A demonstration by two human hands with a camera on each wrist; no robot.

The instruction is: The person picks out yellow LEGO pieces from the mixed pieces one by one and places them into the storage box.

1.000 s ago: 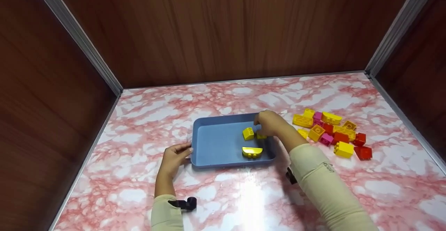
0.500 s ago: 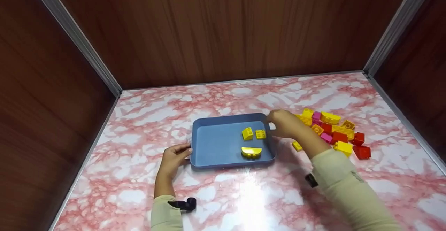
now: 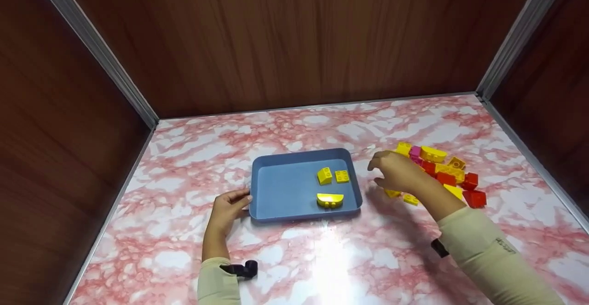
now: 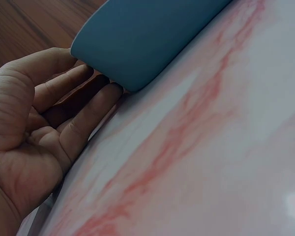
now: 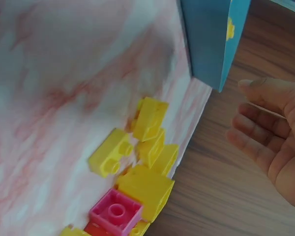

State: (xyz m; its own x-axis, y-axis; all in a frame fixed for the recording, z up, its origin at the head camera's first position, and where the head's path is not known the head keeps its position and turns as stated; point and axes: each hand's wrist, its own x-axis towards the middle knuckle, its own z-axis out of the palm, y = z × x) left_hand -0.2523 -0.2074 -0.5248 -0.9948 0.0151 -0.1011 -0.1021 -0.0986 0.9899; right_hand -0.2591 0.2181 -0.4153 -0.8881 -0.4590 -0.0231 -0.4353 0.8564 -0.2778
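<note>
My left hand point(image 3: 228, 210) rests its fingertips against the left end of the blue tray point(image 3: 280, 216). In the left wrist view, those fingers touch the tray's outer wall point(image 4: 132, 44) at a corner. On the tray's right side sit a yellow sloped brick point(image 3: 325, 176), a yellow square brick point(image 3: 342, 176) and a yellow rounded brick point(image 3: 330, 200). My right hand point(image 3: 398, 171) hovers between the tray and the brick pile, fingers loosely bent and holding nothing. The right wrist view shows yellow bricks point(image 5: 146, 189) and a pink brick point(image 5: 116, 211) below it.
Several loose toy bricks lie right of the tray, with red bricks point(image 3: 475, 198) at the outer edge and a yellow rounded brick point(image 3: 433, 153) at the back. The marbled tabletop point(image 3: 184, 158) meets brown wood panels point(image 3: 299, 43) at the back and both sides.
My right hand has moved right, out of the tray and over the pile's left edge. The yellow square brick it covered now shows in the tray. The left hand stays at the tray's end.
</note>
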